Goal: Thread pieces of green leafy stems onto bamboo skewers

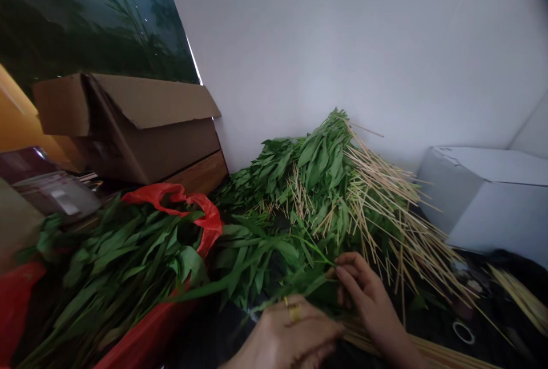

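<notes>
My right hand (363, 292) is closed, its thumb and fingertips pinching the end of a thin green leafy stem (317, 249). The leaves spread up and left from the fingertips. Just below and to the left is my left hand (291, 332), with yellow rings on a finger. Its fingers are curled inward, and whatever they hold is hidden. Long green leaves (252, 260) lie directly beyond both hands. Behind them rises a pile of leafy bunches (325, 157) fixed to thin wooden sticks (385, 197), which fan out to the right.
At left, a red plastic bag (209, 217) lies open, full of loose leafy stems (107, 260). An open cardboard box (166, 140) stands behind it beside a clear container (60, 195). A white box (492, 197) is at right, near more sticks (520, 295) and a white ring (463, 333).
</notes>
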A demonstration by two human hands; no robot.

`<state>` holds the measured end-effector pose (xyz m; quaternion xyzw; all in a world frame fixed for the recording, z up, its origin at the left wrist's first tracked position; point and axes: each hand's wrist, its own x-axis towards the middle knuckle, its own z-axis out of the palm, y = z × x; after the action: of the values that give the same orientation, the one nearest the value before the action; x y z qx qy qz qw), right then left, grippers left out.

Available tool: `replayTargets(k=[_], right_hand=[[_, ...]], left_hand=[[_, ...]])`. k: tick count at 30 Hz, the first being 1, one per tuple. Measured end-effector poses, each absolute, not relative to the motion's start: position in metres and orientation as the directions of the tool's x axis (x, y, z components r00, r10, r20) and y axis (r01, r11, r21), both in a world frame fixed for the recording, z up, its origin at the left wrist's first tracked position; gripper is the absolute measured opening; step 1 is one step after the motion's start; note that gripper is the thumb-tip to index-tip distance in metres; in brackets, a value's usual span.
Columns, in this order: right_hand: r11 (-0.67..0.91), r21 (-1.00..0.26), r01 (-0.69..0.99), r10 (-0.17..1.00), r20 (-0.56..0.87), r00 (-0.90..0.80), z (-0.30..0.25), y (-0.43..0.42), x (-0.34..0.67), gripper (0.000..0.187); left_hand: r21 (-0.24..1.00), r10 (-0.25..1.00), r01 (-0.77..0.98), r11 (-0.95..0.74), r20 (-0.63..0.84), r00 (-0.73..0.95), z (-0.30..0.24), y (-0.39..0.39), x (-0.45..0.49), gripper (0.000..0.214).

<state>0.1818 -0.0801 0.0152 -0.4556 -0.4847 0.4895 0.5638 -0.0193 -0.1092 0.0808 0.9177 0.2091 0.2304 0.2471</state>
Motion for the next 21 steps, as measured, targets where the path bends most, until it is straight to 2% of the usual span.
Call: replayTargets(k=[2, 4, 6, 8, 12, 17, 21], right_hand=[[0.133, -0.990, -0.048, 0.990, 0.130, 0.061, 0.016, -0.082, 0.181, 0.034], [0.152, -0.988, 0.004, 0.986, 0.152, 0.063, 0.017, -0.084, 0.180, 0.031], [0.169, -0.985, 0.023, 0.984, 0.170, 0.059, 0.018, -0.087, 0.179, 0.029], [0.182, -0.983, 0.033, 0.982, 0.184, 0.052, 0.019, -0.089, 0.178, 0.028], [0.215, -0.971, 0.110, 0.975, 0.219, 0.032, 0.019, -0.091, 0.176, 0.026], [0.251, -0.949, 0.189, 0.966, 0.257, 0.011, 0.017, -0.091, 0.175, 0.024], [0.259, -0.941, 0.218, 0.964, 0.264, -0.007, 0.018, -0.091, 0.173, 0.022]], left_hand=[[0.461, 0.548, 0.327, -0.825, 0.509, 0.664, 0.086, -0.095, -0.018, 0.032], [0.359, 0.539, 0.413, -0.837, 0.669, 0.512, 0.091, -0.081, -0.017, 0.029], [0.261, 0.521, 0.519, -0.814, 0.723, 0.453, 0.095, -0.068, -0.015, 0.024], [0.156, 0.532, 0.625, -0.765, 0.701, 0.475, 0.098, -0.057, -0.014, 0.018], [0.004, 0.619, 0.738, -0.675, 0.547, 0.563, 0.094, -0.044, -0.009, 0.011], [-0.111, 0.637, 0.730, -0.674, 0.413, 0.651, 0.067, -0.029, -0.007, 0.011], [-0.163, 0.568, 0.670, -0.724, 0.412, 0.713, 0.050, -0.027, -0.006, 0.009]])
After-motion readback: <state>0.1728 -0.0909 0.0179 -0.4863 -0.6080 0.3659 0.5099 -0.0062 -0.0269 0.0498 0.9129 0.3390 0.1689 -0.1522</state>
